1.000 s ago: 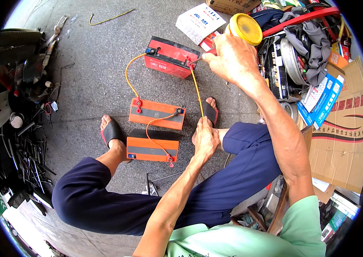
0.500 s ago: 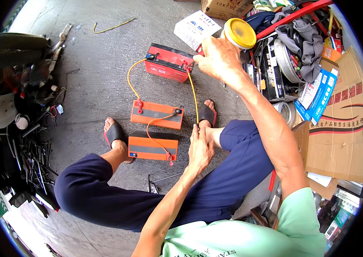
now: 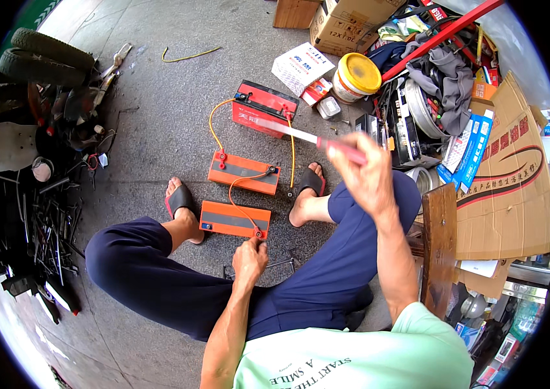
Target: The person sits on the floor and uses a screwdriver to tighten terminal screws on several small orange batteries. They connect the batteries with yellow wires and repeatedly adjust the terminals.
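My right hand (image 3: 371,174) is raised over my right knee, its fingers wrapped round the red handle of a screwdriver (image 3: 343,150). The screwdriver's shaft is smeared by motion and points left across the red battery (image 3: 265,107). My left hand (image 3: 249,260) is closed, fingertips at the right-hand terminal of the nearest orange battery (image 3: 234,219); what they pinch is hidden. An orange wire (image 3: 231,192) joins this battery to the second orange battery (image 3: 242,172). From there a yellow wire (image 3: 212,126) runs to the red battery. Another yellow wire (image 3: 292,155) hangs from its right terminal, loose end on the floor.
A yellow-lidded bucket (image 3: 358,74), a white box (image 3: 303,65) and cardboard cartons (image 3: 352,26) stand at the far right. A wooden stool (image 3: 440,249) is beside my right arm. Scattered tools (image 3: 48,240) and tyres (image 3: 48,58) lie left. A yellow wire piece (image 3: 192,56) lies farther off.
My left hand has let go of the yellow wire's loose end and moved left to the nearest battery's terminal. My right hand has drawn back from the red battery with the screwdriver.
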`<state>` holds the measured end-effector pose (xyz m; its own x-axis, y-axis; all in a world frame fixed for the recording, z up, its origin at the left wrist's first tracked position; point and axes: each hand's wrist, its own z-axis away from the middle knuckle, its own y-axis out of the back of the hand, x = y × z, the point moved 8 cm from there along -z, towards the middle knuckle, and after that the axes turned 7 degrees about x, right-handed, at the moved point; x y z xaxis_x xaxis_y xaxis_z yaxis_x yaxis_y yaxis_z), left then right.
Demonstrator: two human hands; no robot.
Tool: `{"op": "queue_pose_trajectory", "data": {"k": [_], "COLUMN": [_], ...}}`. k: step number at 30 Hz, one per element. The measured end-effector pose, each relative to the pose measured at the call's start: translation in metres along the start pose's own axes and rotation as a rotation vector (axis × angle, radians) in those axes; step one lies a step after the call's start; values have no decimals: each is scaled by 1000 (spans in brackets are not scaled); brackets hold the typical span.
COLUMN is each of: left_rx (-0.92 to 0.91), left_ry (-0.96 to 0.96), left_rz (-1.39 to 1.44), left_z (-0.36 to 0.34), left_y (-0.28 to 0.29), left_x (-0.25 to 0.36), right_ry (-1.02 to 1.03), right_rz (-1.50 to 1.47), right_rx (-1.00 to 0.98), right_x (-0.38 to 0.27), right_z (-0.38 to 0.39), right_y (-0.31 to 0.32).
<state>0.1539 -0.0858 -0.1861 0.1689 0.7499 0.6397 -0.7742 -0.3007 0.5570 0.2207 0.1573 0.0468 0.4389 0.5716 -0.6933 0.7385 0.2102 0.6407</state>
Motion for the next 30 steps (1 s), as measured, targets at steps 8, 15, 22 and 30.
{"op": "queue_pose_trajectory", "data": {"k": [8, 15, 22, 30], "left_rx": [37, 84, 73, 70], "left_ry": [318, 321, 355, 351], "left_rz": [137, 176, 245, 255], "left_z": [-18, -28, -34, -37], "left_y": [-18, -25, -40, -45], "left_x": [-50, -60, -76, -81], "right_ry": [-66, -18, -19, -16], "right_rz": [103, 145, 166, 150], "right_rx": [-318, -359, -381, -358], "right_x": [-6, -8, -10, -12], "right_z": [139, 155, 158, 158], "right_y": [-32, -37, -36, -34]}}
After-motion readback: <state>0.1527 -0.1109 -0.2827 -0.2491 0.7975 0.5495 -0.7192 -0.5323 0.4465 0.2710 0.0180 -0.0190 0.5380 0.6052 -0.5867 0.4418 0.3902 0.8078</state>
